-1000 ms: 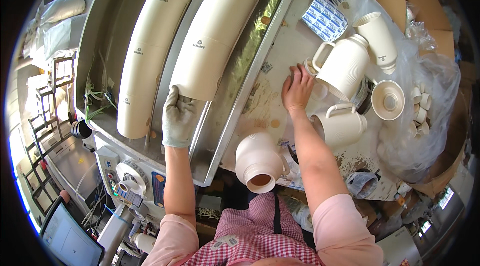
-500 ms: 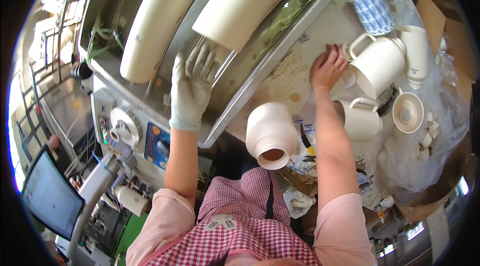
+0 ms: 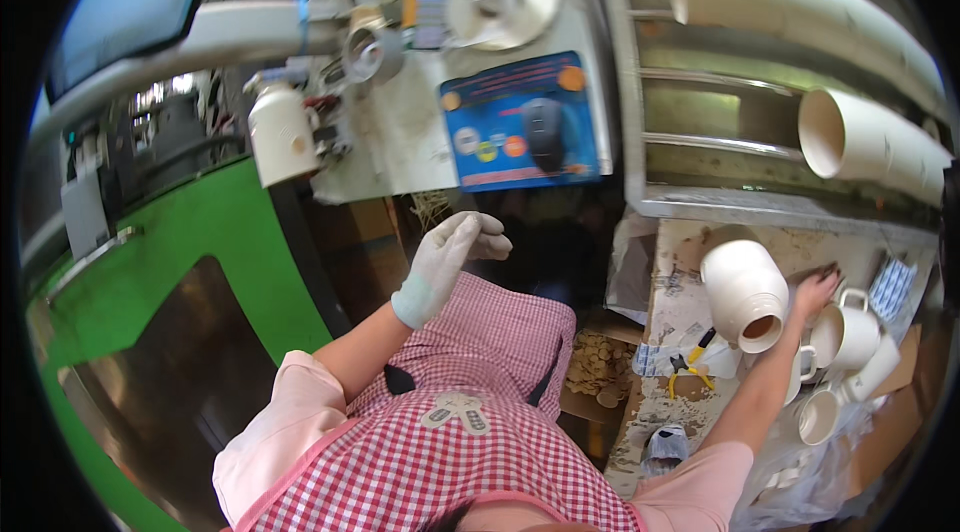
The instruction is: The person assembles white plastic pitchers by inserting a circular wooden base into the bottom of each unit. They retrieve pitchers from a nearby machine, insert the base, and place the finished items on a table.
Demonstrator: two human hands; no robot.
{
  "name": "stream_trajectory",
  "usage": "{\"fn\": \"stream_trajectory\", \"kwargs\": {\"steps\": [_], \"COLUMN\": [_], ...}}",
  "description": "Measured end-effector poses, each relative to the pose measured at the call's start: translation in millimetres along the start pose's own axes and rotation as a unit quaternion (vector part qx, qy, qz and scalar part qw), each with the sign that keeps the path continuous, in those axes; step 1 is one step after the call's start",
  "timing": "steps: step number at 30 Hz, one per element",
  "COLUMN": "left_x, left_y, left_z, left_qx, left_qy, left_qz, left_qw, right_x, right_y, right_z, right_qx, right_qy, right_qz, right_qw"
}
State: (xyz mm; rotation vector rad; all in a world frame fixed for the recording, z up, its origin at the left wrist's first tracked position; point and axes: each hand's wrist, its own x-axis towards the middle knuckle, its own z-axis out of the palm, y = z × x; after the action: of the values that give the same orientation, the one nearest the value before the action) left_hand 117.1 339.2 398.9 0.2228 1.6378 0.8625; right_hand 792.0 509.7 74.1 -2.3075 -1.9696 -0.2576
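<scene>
At centre frame the gloved left hand (image 3: 447,257) hangs loosely curled and empty, while the bare right hand (image 3: 815,290) at right rests flat, fingers spread, beside white mugs (image 3: 845,337), best lifted gently.

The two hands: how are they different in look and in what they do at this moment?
The left hand wears a pale work glove; the right hand is bare. The left hand is raised in the air with fingers loosely curled, holding nothing; the right hand rests low on the worktable, beside the white mugs. The left hand is over the checked apron. Both come from pink sleeves.
</scene>
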Motion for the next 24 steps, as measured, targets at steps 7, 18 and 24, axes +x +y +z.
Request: {"fn": "stream_trajectory", "kwargs": {"steps": [7,18,24], "left_x": [-56,-145,-170], "left_y": [-55,-147,-199], "left_z": [-160,-295,-349], "left_qx": [-0.056,-0.153,-0.189], "left_qy": [0.059,0.089,0.172], "left_qz": [-0.045,0.003,-0.022], "left_qw": [0.996,0.984,0.967], "right_x": [-4,-275,-282], "right_y": [-185,-860,-932], "right_z": [-249,-382,-369], "right_qx": [0.343,0.431,0.364], "right_qy": [0.094,-0.218,-0.250], "right_qz": [0.154,-0.402,-0.428], "right_qw": [0.922,0.778,0.789]}}
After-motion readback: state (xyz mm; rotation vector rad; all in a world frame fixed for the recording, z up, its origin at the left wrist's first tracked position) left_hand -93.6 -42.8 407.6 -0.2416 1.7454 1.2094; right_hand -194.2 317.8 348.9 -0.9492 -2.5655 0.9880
